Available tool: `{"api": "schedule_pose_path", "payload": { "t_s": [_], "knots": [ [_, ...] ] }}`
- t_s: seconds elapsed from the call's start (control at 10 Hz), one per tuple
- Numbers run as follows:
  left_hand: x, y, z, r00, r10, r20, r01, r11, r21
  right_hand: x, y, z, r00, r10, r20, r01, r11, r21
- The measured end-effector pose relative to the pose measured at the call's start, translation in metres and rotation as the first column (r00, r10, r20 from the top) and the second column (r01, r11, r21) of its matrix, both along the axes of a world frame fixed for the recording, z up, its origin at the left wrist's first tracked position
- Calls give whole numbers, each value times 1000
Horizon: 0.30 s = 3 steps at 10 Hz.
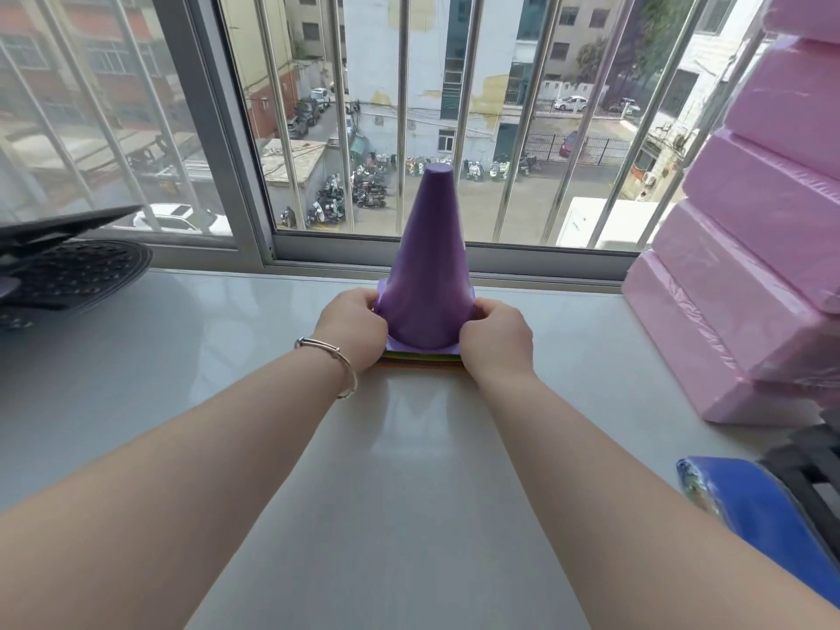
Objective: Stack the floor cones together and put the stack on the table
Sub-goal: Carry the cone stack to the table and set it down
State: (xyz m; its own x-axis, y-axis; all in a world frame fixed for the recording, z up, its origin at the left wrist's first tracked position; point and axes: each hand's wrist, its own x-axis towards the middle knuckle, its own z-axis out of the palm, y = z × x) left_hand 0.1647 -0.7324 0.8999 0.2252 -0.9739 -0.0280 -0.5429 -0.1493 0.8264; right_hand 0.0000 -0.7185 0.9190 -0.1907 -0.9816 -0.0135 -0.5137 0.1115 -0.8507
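Our forearms reach in from the near edge to the stack of cones (427, 275), which stands upright on the pale table (191, 402). Our left hand (352, 325) and right hand (495, 338) each pinch a side of its base, fingers closed on the layered coloured rims under the purple top cone. A bracelet (334, 361) circles our left wrist. Right of the grip rise pink wrapped blocks (750, 266); beyond it, a barred window (400, 106).
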Motion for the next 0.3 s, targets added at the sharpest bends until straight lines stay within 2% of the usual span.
{"api": "schedule_pose_path", "payload": {
  "t_s": [0.2, 0.3],
  "knots": [
    [-8, 30, 12, 931, -24, 365, 77, 988, -132, -2, 16, -7, 972, 106, -211, -122, 991, -62],
    [-9, 44, 15, 871, 3, 491, 69, 990, -127, -8, 26, -8, 905, 109, -412, -160, 983, -90]
  ]
}}
